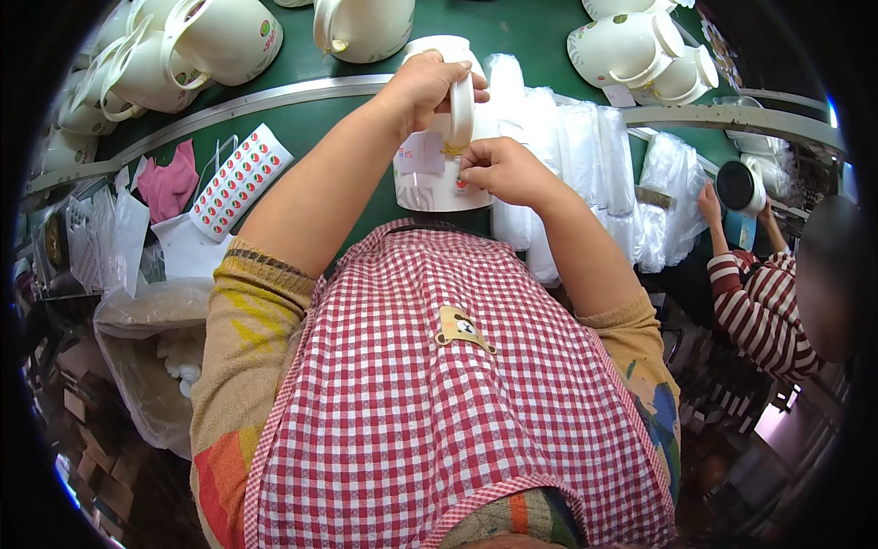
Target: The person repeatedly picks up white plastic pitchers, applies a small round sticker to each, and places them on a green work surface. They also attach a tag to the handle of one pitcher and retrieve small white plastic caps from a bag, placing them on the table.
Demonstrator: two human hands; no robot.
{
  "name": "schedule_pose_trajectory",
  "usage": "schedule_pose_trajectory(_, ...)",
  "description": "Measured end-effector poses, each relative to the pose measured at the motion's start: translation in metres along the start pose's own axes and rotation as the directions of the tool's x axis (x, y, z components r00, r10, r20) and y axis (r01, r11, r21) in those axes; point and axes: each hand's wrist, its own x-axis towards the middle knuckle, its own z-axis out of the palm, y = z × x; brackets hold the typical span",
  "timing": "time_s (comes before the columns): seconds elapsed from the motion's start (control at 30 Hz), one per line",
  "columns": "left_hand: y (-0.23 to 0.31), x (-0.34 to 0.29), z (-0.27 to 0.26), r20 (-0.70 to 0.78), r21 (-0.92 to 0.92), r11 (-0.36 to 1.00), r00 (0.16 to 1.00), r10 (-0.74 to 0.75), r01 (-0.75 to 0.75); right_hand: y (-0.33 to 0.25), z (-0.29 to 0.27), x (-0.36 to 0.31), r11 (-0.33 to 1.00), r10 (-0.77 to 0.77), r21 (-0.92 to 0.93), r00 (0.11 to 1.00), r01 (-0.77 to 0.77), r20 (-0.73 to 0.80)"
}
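A cream-white jug stands at the front of the green bench, its handle upward of the middle. My left hand is closed around the top of that handle. A pale paper label with pinkish print lies against the jug's side. Low on the same wall is a small round red and green sticker. My right hand is curled with fingertips pressed together at the jug, right beside this sticker. Whatever those fingertips pinch, if anything, is hidden.
Several similar jugs crowd the far left, others the far right. A sheet of round stickers and pink cloth lie left. Folded clear plastic bags are stacked right. A lined bin stands lower left; a co-worker in striped sleeves is at right.
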Motion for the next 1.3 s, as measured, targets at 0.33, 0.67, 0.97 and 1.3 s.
schedule_pose_trajectory(0.33, 0.002, 0.002, 0.004, -0.033, 0.007, 1.0, 0.999, -0.03, 0.031, -0.004, 0.012, -0.004, 0.887, -0.223, -0.454, 0.94, 0.085, -0.259)
schedule_pose_trajectory(0.67, -0.006, -0.001, 0.006, 0.028, -0.065, 0.998, 0.999, -0.018, 0.02, 0.031, 0.025, 0.005, 0.934, -0.303, -0.337, 0.762, 0.119, -0.572)
schedule_pose_trajectory(0.97, -0.041, -0.069, 0.032, 0.371, 0.199, 0.942, 0.91, 0.184, -0.271, 0.021, -0.037, -0.054, 0.804, -0.081, 0.501, 0.893, 0.322, -0.443)
schedule_pose_trajectory(1.3, 0.019, -0.028, 0.038, 0.493, 0.752, 0.106, 0.662, 0.565, -0.651, -0.028, -0.098, 0.006, 0.39, -0.087, 0.397, 0.462, 0.831, -0.883)
